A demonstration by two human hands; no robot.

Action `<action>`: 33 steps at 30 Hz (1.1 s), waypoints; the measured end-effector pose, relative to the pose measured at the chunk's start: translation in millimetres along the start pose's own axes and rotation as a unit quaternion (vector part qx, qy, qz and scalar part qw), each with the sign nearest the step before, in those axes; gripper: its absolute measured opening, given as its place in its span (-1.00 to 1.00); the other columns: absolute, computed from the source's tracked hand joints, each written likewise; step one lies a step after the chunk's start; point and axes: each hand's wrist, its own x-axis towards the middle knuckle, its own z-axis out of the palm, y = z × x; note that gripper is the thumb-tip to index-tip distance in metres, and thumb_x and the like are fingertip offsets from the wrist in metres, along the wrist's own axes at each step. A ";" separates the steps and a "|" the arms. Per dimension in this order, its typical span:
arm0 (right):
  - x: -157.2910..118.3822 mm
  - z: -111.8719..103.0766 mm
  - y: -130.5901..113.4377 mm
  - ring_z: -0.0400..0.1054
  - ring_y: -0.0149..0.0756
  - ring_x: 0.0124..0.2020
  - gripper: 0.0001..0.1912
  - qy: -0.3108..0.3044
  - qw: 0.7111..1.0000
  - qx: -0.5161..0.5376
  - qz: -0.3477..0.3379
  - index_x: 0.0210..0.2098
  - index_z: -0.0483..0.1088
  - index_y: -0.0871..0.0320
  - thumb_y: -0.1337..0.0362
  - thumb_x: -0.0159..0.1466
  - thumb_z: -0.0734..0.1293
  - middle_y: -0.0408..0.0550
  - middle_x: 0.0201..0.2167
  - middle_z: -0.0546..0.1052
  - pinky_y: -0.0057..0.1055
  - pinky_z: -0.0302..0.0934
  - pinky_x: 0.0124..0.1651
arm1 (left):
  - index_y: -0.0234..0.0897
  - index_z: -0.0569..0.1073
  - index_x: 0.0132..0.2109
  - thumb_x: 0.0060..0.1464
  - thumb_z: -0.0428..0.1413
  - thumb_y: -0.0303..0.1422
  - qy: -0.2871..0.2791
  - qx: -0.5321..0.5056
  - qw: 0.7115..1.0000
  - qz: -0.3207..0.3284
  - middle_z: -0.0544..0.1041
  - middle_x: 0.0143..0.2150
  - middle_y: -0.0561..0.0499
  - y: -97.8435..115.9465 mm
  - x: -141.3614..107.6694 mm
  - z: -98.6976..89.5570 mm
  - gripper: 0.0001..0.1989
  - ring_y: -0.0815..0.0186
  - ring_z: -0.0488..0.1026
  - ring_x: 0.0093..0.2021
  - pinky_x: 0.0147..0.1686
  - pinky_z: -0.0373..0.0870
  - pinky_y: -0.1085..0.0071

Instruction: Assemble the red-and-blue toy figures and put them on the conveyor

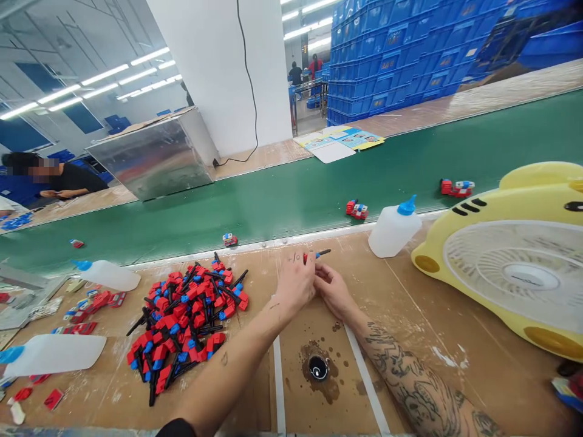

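Over workbench: left hand (296,280) and right hand (331,290) meet, pinching small toy part (317,254).

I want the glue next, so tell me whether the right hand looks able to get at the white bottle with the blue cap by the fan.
Probably yes. The right hand lies near the white bottle, with bare tabletop between; its fingers are busy on a small part.
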 end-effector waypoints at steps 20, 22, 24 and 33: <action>2.0 -0.5 -7.4 0.38 -0.28 -0.42 -0.54 0.027 0.997 0.063 0.037 -0.16 0.49 0.09 -0.04 0.08 0.54 -0.06 -0.39 0.51 -0.34 0.28 -0.30 | -0.34 0.28 0.21 0.17 0.18 -0.17 -0.057 -0.009 0.976 -0.209 0.45 0.05 -0.22 -121.6 160.9 12.5 -0.44 0.04 0.42 0.05 0.00 0.38 0.11; -0.9 -3.1 -6.0 0.37 -0.27 -0.42 -0.58 0.039 0.997 0.045 0.044 -0.19 0.53 0.08 -0.03 0.08 0.54 -0.05 -0.40 0.51 -0.34 0.29 -0.32 | -0.35 0.18 0.30 0.07 0.24 -0.18 -0.045 -0.028 0.977 -0.205 0.45 0.06 -0.29 -115.6 148.7 9.1 -0.26 -0.03 0.39 0.10 0.00 0.37 0.17; -1.4 -7.4 -4.3 0.36 -0.25 -0.42 -0.62 0.044 0.997 0.029 0.050 -0.21 0.55 0.06 -0.03 0.08 0.54 -0.03 -0.40 0.51 -0.34 0.30 -0.36 | -0.37 0.10 0.36 -0.05 0.32 -0.12 -0.035 -0.046 0.981 -0.187 0.43 0.10 -0.31 -112.7 131.7 2.4 -0.06 -0.03 0.39 0.10 0.03 0.35 0.23; -0.8 -14.3 2.7 0.36 -0.25 -0.41 -0.56 0.028 0.997 -0.035 0.066 -0.20 0.56 0.08 -0.05 0.03 0.55 -0.01 -0.41 0.50 -0.38 0.34 -0.38 | -0.25 0.48 -0.03 0.16 0.12 -0.28 -0.015 0.016 0.997 -0.074 0.47 -0.07 -0.17 -133.3 -76.8 -57.1 -0.75 0.02 0.36 0.05 0.04 0.33 0.18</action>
